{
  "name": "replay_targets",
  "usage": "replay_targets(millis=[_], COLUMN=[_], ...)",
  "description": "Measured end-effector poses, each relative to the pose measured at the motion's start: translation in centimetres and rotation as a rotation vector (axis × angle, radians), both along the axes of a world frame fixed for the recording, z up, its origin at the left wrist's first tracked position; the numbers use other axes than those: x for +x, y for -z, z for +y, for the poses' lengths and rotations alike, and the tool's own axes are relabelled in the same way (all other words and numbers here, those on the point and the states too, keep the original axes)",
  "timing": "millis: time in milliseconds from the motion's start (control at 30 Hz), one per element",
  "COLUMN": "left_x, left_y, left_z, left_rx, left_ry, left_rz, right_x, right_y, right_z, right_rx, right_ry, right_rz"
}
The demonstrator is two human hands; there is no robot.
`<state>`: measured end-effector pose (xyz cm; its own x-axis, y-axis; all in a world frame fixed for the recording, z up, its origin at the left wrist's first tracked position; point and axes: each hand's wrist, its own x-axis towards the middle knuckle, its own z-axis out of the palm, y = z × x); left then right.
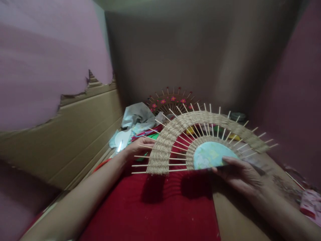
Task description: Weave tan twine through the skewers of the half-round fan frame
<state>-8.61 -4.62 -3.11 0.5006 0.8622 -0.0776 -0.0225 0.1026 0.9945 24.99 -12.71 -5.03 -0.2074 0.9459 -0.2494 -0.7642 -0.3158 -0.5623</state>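
A half-round woven fan (160,150) of tan cord on thin pale sticks is held up over a red cloth (150,214). Pale blue patterned fabric (210,154) covers its inner half circle. My right hand (242,174) pinches the fan at its flat lower edge, thumb and fingers around the blue part. At the fan's left end, my left hand (137,147) lies behind the sticks. Its fingers reach toward the woven band and their tips are hidden there, so whether they grip the fan does not show.
Behind stands another half-round stick piece with pink flowers (173,99). White crumpled plastic (137,115) and coloured materials lie at the back left. A cardboard panel (87,130) lines the left wall. At the right edge sits a pink item (311,204).
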Motion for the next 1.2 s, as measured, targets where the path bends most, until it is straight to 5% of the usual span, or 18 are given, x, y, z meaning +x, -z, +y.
replay_targets(millis=[367, 767, 1200], left_x=[-2.8, -3.4, -3.2], left_y=[-1.0, -0.7, -1.5], left_z=[0.6, 1.2, 0.9], left_rx=[0.115, 0.130, 0.132], left_ry=[0.166, -0.032, -0.078], left_rz=[-0.043, -0.069, -0.005], right_x=[-0.2, 0.1, 0.7], right_y=[-1.1, -1.9, -1.5], right_z=[0.1, 0.0, 0.4], right_rx=[0.054, 0.018, 0.069], right_ry=[0.132, 0.254, 0.212], right_rz=[-0.060, -0.044, -0.088])
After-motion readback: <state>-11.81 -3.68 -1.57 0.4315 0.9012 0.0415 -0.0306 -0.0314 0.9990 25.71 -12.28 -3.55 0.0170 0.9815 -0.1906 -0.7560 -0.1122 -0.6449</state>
